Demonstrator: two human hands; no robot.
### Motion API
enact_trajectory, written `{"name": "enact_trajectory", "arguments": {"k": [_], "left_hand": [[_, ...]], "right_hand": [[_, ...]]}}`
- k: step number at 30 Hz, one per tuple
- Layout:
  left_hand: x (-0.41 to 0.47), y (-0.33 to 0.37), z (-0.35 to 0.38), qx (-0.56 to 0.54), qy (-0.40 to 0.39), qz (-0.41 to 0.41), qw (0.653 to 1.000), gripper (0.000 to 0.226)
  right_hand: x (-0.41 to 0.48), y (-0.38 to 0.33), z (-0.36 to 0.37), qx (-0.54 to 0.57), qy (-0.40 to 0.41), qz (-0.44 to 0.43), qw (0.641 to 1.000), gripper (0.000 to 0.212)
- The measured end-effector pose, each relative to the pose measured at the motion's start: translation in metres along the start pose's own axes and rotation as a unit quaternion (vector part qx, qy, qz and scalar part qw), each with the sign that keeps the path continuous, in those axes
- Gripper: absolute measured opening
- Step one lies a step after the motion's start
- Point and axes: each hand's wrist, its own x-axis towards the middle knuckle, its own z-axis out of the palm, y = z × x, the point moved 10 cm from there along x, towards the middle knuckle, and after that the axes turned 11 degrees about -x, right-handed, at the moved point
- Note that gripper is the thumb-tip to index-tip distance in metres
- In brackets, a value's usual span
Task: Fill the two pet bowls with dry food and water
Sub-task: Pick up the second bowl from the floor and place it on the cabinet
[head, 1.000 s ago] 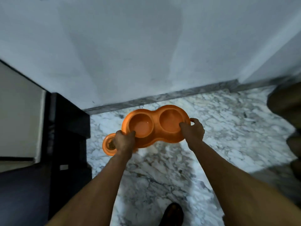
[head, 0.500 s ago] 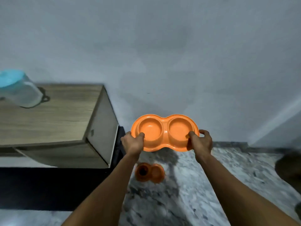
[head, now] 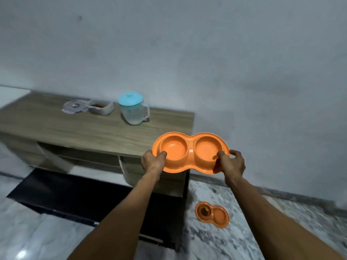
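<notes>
I hold an orange double pet bowl [head: 189,151] in the air, both cups showing bare plastic. My left hand [head: 152,162] grips its left rim, thumb inside the left cup. My right hand [head: 231,163] grips the right rim, thumb in the right cup. The bowl hangs over the right end of a wooden cabinet [head: 78,128]. On the cabinet stand a clear water jug with a blue lid [head: 132,110] and an open white food container [head: 100,107] with brown food inside, its lid [head: 74,107] beside it.
A second, smaller orange double bowl [head: 212,214] lies on the marble floor [head: 216,239] right of the cabinet, with something dark in its left cup. A grey wall [head: 187,53] rises behind. A black mat [head: 75,196] lies at the cabinet's foot.
The bowl has been lifted from the floor to cabinet height. My view has swung up and left, bringing the cabinet top, jug and food container into sight.
</notes>
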Motion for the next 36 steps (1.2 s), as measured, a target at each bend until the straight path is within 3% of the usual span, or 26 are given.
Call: {"name": "enact_trajectory", "arguments": {"k": [9,19,28,36], "left_hand": [[0.099,0.022,-0.159,-0.012,0.080,-0.002,0.997,0.035],[0.234,0.035,-0.258,0.000,0.112,-0.010,0.994,0.039],[0.342,0.035,-0.296,0.040,0.066,-0.007,0.997,0.025],[0.444,0.024,-0.305,0.106,-0.043,-0.025,0.993,0.019]], "right_hand": [[-0.069,-0.074,0.178,-0.018,-0.091,-0.042,0.995,0.056],[-0.101,-0.122,0.354,-0.027,-0.139,-0.021,0.990,0.055],[-0.114,-0.141,0.455,-0.056,-0.126,0.013,0.990,0.057],[-0.128,-0.153,0.513,-0.063,-0.057,0.049,0.995,0.056]]}}
